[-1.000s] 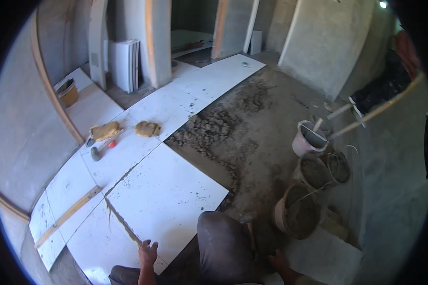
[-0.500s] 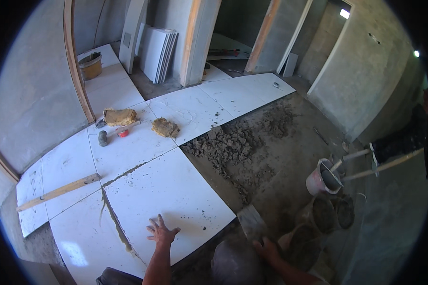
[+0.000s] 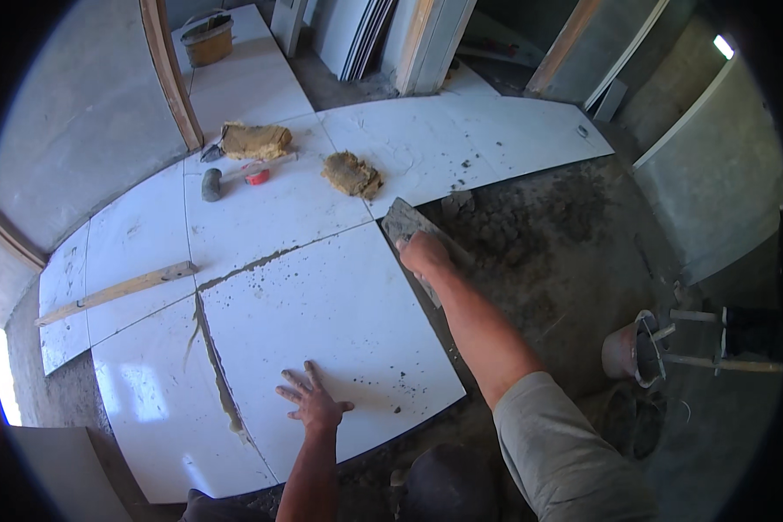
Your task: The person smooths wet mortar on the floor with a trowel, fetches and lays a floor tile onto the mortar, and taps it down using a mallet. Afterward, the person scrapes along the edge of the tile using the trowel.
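My left hand [image 3: 316,403] rests spread on a large white floor tile [image 3: 322,300], its fingers apart. With my arm stretched forward, my right hand [image 3: 424,254] grips a flat rectangular trowel [image 3: 404,219] caked in grey mortar. The trowel's blade lies at the tile's right edge, beside the far corner, over the border of a heap of crumbly dark mortar [image 3: 531,213]. The handle is mostly covered by my fingers. Wet grout-like paste [image 3: 220,383] fills the joint left of the tile, and crumbs dot the tile's surface.
Beyond the tile lie two yellowish sponges [image 3: 354,174], a dark-headed mallet [image 3: 211,184] and a small red object [image 3: 257,177]. A wooden straightedge [image 3: 117,291] lies at left. A bucket [image 3: 626,348] stands at right; another bucket [image 3: 209,42] sits far back by the wall.
My right hand has carried the trowel from low beside my knee forward to the tile's far right edge. The view has shifted; my left hand stays spread on the tile.
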A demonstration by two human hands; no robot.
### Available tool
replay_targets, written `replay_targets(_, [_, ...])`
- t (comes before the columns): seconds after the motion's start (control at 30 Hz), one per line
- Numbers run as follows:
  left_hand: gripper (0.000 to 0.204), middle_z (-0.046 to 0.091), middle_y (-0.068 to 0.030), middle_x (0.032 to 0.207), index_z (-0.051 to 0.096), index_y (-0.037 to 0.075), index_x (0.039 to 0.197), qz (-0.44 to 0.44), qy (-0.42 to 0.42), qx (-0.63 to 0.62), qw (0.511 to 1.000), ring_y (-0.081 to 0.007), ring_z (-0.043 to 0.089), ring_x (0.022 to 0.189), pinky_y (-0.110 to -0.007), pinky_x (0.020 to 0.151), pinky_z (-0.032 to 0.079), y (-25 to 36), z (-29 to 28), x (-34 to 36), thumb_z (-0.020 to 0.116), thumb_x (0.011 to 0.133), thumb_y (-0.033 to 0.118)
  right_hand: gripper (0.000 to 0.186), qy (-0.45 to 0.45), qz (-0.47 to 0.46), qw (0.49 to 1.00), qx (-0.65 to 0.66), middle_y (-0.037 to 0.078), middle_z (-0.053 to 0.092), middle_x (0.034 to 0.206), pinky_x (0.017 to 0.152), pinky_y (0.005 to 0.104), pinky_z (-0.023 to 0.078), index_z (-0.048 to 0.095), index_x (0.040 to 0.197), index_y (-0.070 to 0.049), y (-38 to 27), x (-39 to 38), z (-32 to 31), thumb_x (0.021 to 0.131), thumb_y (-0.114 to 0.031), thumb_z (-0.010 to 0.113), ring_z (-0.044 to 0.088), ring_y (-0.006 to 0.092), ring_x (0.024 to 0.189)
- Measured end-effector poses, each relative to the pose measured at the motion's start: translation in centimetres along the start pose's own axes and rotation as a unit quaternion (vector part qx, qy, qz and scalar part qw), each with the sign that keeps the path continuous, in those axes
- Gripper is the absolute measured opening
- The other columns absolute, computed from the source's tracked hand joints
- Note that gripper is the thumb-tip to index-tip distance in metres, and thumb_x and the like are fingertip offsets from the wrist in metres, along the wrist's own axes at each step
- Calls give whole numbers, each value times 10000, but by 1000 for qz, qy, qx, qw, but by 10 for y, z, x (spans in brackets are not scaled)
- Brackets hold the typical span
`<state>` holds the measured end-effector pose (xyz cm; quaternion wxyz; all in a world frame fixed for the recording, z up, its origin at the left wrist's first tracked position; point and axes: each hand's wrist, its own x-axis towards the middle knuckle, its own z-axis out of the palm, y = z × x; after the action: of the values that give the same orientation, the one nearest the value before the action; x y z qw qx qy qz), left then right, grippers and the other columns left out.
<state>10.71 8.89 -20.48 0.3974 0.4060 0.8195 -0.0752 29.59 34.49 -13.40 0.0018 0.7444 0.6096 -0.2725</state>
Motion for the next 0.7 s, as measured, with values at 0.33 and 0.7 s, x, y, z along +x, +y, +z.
replay_targets(0.33, [1306,-145,-241,1536,-12,255,1515,17,16,-3,1000,-500,-92,1397,-725,964,302,-2,4,2,898,579,310,235,-100,-73,977,-175,135,678,658,649,421,547,709,758,-33,15,-2,31,827,-152,519,686,302,674])
replay_targets(0.7, [1300,-132,-207,1550,-13,266,1515,26,21,-22,999,-482,-81,1406,-714,987,281,-7,-3,-7,895,586,324,544,-165,110,974,-112,291,640,968,857,495,475,628,960,43,231,-338,70,884,-475,479,625,426,932])
